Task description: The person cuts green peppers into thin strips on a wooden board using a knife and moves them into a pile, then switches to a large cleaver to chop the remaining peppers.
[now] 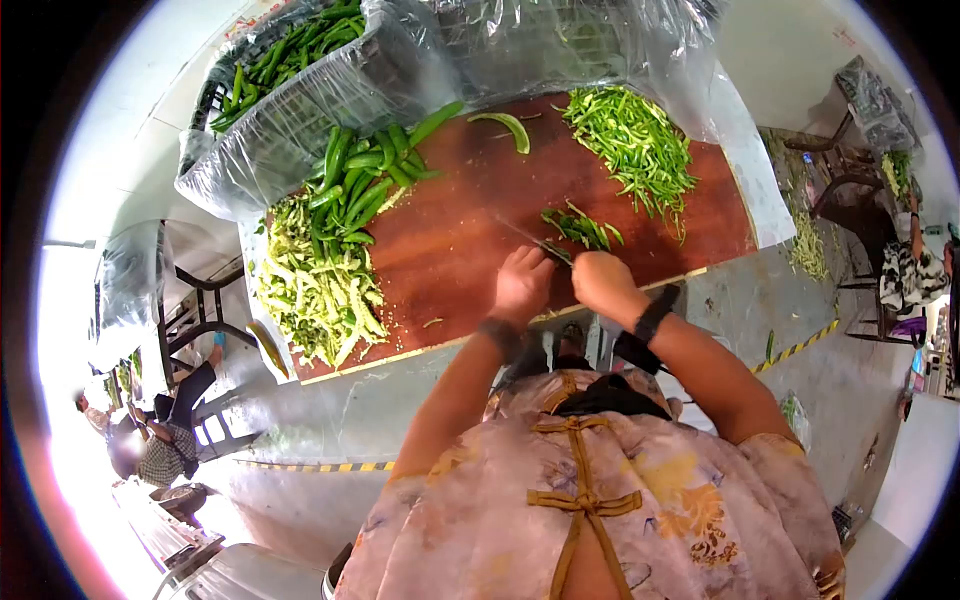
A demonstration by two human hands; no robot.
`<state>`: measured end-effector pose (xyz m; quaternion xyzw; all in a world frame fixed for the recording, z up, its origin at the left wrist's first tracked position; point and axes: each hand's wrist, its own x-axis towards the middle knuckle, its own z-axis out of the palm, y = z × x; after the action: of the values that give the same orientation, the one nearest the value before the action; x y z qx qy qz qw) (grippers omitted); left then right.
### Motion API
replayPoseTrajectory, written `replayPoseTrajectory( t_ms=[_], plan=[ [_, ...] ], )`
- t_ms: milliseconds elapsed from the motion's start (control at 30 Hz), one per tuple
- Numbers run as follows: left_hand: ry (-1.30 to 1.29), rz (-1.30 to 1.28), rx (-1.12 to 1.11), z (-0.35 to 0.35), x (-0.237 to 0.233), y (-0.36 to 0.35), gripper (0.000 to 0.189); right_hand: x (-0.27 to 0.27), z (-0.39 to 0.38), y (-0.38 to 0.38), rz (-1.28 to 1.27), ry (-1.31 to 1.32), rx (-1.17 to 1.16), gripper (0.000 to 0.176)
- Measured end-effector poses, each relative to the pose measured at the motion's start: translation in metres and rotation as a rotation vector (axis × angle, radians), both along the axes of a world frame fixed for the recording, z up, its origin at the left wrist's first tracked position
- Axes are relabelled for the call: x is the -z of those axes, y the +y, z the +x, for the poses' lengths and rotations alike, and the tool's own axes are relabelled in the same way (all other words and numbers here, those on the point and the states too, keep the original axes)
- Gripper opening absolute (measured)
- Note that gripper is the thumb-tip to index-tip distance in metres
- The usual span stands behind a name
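Observation:
My right hand (607,284) is closed round the handle end of a knife (545,246), whose thin blade points up and to the left over the brown board (455,265). Close beside it, my left hand (524,284) has its fingers curled together near the blade; what they grip, if anything, is hidden. Dark green pepper pieces (583,229) lie just beyond the knife. Farther back on the right is a heap of shredded green pepper (632,150). Whole long green peppers (355,180) are piled at the left, above a heap of pale pepper cores (320,290).
Plastic-lined crates (330,115) stand along the board's far side, one with more green peppers (300,50) inside. A single curved pepper piece (508,130) lies near the back edge. People (165,450) are at the far left and right, near dark chairs (205,300).

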<state>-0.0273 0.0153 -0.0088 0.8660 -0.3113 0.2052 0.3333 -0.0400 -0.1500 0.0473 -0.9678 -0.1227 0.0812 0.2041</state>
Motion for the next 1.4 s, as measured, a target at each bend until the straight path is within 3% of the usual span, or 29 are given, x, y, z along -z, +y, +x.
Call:
replayPoseTrajectory(
  t_ms=[133,267,500,1033,1400],
  plan=[
    [0.014,-0.009,0.022,0.000,-0.009,0.004,0.015,-0.011,0.020,0.020,0.056,0.017,0.082,0.023],
    [-0.008,-0.091,-0.001,-0.011,-0.007,0.015,0.019,-0.010,0.007,-0.007,0.046,-0.068,0.141,0.024],
    [0.007,0.031,-0.163,-0.012,-0.015,0.023,0.018,-0.036,-0.031,-0.015,-0.050,0.031,0.044,0.020],
    [0.072,0.024,-0.066,-0.006,0.000,0.017,0.014,-0.032,-0.032,-0.011,-0.115,0.054,0.030,0.010],
    [0.084,-0.079,-0.015,-0.003,0.003,0.019,0.020,-0.008,0.006,0.019,-0.018,0.034,-0.017,0.026]
  ],
)
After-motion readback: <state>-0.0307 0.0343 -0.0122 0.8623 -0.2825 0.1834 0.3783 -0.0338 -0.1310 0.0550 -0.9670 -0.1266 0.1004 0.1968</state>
